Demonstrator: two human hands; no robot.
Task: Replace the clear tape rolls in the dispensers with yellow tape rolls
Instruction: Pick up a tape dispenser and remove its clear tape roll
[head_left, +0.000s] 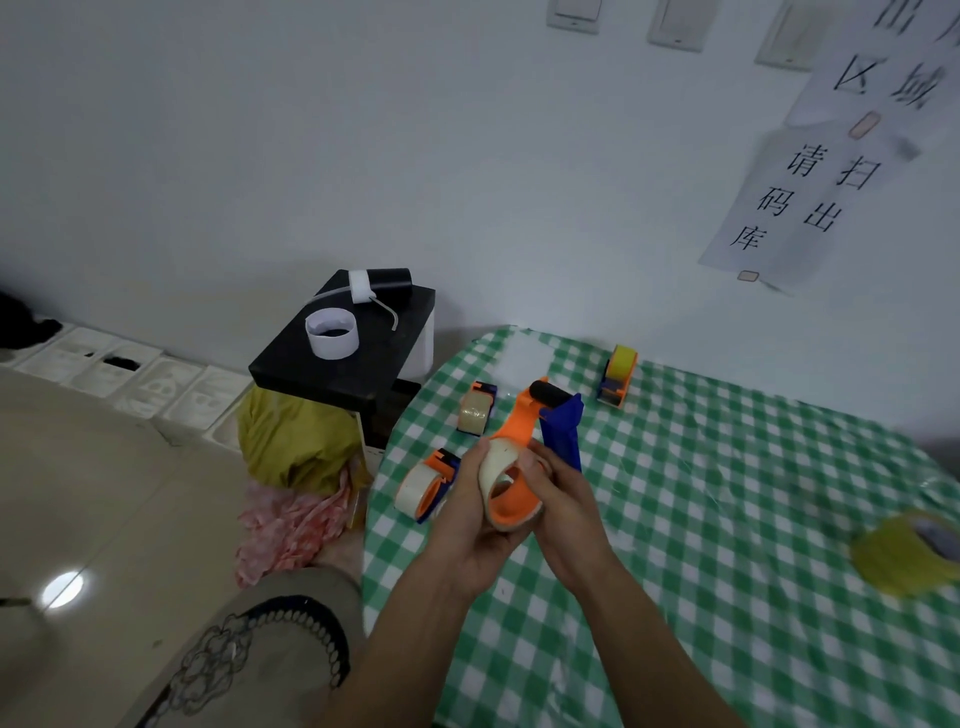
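Black stand (363, 364) bearing white paper ring (332, 338); yellow bag (291, 441) beside it; paper signs (779, 208) on wall.

Lower wall sheet (768, 210) reads 请扫码出库; upper sheet (878, 78) shows 区域.

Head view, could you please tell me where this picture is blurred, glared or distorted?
Head view: the yellow tape roll at the right edge is smeared with blur; head view: a bright glare spot sits on the floor; head view: the wide lens bows the table rim and tilts the wall signs; head view: the held dispenser and clear tape roll look fairly sharp.
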